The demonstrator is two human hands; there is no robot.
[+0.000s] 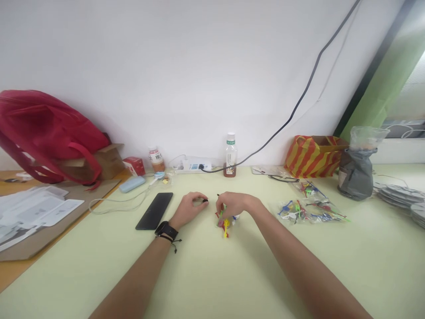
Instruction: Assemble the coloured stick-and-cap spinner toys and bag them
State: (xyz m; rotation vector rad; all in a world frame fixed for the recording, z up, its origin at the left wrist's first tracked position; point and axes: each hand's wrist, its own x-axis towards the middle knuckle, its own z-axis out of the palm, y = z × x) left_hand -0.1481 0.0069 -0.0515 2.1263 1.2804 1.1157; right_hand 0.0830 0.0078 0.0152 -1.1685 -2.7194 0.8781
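Note:
My left hand (190, 208) rests on the pale green table (199, 274), with thumb and forefinger pinched on a small black piece (205, 200). A black watch and a cord bracelet are on that wrist. To its right, my right hand (234, 203) reaches down with closed fingers over a small heap of coloured plastic pieces (226, 227). Yellow, red, green and white parts show in the heap. The fingertips touch it, but what they grip is too small to make out. Another tiny dark bit lies just behind the right hand.
A black phone (154, 211) lies left of my left hand. Bags of coloured plastic pieces (310, 210) lie to the right. Behind stand a drink bottle (230, 155) and a power strip (195, 165) with a hanging black cable (294, 114). Glasses (283, 178) lie at the back.

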